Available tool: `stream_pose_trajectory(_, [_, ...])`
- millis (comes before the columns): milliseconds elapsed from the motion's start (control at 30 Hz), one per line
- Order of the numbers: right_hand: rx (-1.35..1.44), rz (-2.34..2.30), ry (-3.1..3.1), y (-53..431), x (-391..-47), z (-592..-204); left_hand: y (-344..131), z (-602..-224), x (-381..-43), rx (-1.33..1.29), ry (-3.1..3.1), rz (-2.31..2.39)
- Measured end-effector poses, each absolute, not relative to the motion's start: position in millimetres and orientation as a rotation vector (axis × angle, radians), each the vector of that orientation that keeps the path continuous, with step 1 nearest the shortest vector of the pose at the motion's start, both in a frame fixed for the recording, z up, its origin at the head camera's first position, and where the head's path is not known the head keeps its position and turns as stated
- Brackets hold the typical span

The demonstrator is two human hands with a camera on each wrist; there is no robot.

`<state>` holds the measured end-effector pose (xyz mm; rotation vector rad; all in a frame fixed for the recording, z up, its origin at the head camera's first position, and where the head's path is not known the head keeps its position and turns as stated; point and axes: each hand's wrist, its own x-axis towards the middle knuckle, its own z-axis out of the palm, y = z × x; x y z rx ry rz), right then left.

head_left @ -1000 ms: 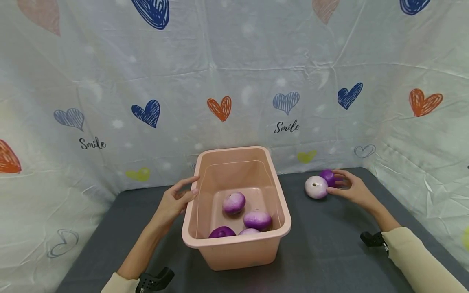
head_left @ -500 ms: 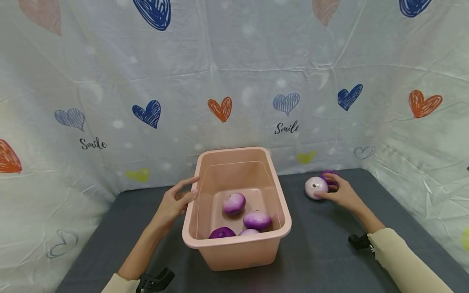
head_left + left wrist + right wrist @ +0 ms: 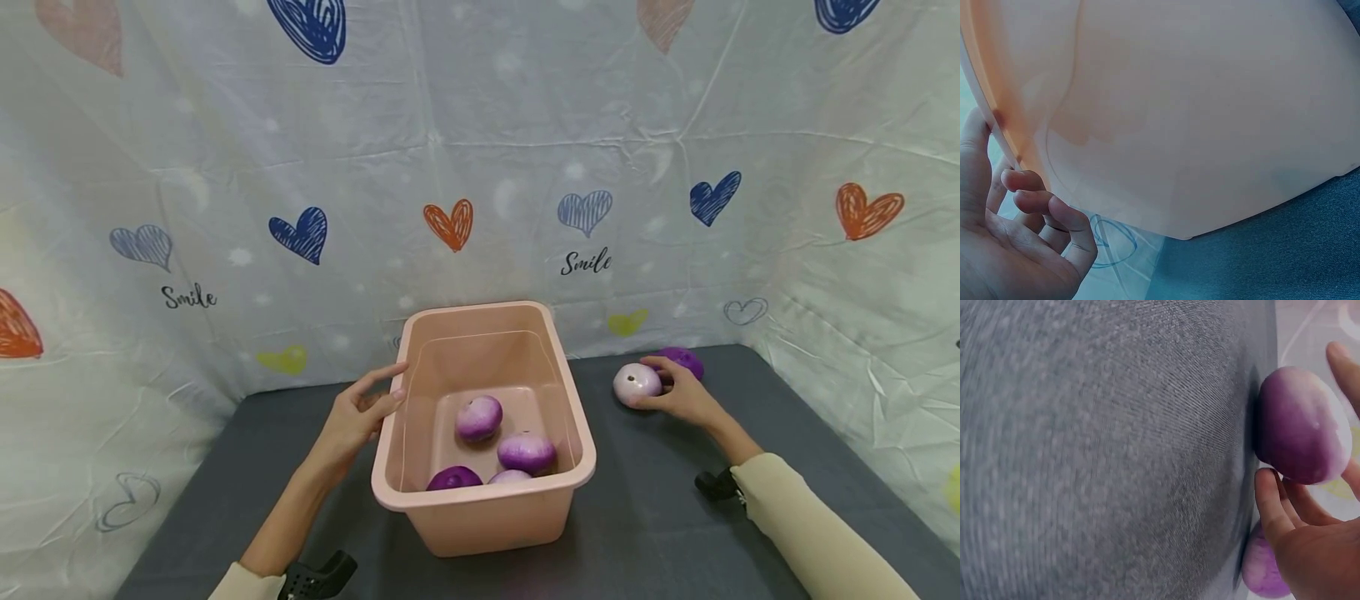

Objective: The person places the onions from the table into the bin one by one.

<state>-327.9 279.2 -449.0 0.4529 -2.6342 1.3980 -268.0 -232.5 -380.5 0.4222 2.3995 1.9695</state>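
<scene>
My right hand (image 3: 681, 398) curls round a pale onion (image 3: 634, 383) on the dark cloth at the right. The head view shows the thumb along its near side and fingers along its far side; in the right wrist view one digit (image 3: 1342, 369) stands apart from the onion's surface. A deep purple onion (image 3: 684, 360) lies just behind this hand. With thumb and index finger, my left hand (image 3: 358, 410) holds the left rim of a peach plastic tub (image 3: 483, 498); its other fingers (image 3: 1072, 228) bend in beside the wall. Inside the tub lie several purple onions (image 3: 478, 417).
Dark cloth (image 3: 637, 517) covers the table round the tub. A pale curtain (image 3: 360, 125) printed with hearts hangs behind and at both sides. The tub stands close to the back curtain, and its walls rise above the onions.
My right hand has moved left from the deep purple onion and closed round the pale one, which has shifted slightly left. The left hand and the tub have stayed in place.
</scene>
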Motion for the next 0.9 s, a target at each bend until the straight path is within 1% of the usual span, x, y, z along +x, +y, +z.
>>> stream_pose_trajectory(333, [0.445,1.368,-2.642,277.8,-327.6,-449.4,-233.4,-380.0,-268.0,0.423,2.391,1.964])
stream_pose_trajectory(633, [0.396,1.487,-2.611,285.2,-319.3,-439.9,-233.5,-379.7,-267.6,0.429,2.386,1.97])
stream_pose_trajectory(900, [0.403,1.69,-2.556,298.1,-312.1,-428.6,-232.3,-381.1,-267.0,0.446,2.381,1.995])
